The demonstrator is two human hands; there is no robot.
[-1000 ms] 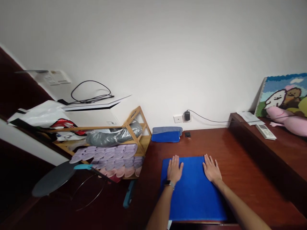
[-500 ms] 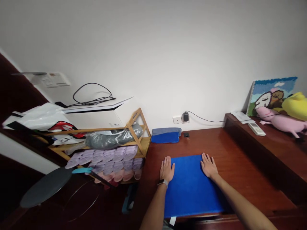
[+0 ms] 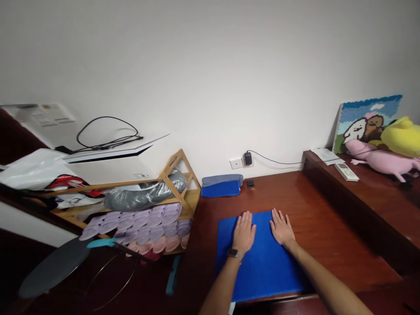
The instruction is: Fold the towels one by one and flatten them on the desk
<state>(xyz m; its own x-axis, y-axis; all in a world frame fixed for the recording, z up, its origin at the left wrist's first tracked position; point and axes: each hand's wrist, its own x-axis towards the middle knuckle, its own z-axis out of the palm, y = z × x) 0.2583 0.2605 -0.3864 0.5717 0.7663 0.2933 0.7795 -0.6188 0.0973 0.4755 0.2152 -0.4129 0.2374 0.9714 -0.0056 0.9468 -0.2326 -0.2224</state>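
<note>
A bright blue cloth (image 3: 262, 267) lies flat on the dark red wooden table (image 3: 321, 227) in front of me. My left hand (image 3: 244, 232), with a watch on its wrist, rests palm down on the cloth's far half, fingers spread. Palm down beside it lies my right hand (image 3: 281, 228), near the cloth's far right corner. Both hands press flat and hold nothing. Two folded cloths (image 3: 222, 185), grey on blue, are stacked against the wall at the table's back.
A wooden rack (image 3: 177, 192) with rolled purple and pink items stands left of the table. A charger (image 3: 248, 158) sits in the wall socket. On the raised shelf at right are a remote (image 3: 346, 171), papers, plush toys (image 3: 390, 153) and a picture.
My left hand has slid right from the cloth's left edge toward the middle, closer to my right hand. The view has shifted slightly to the right.
</note>
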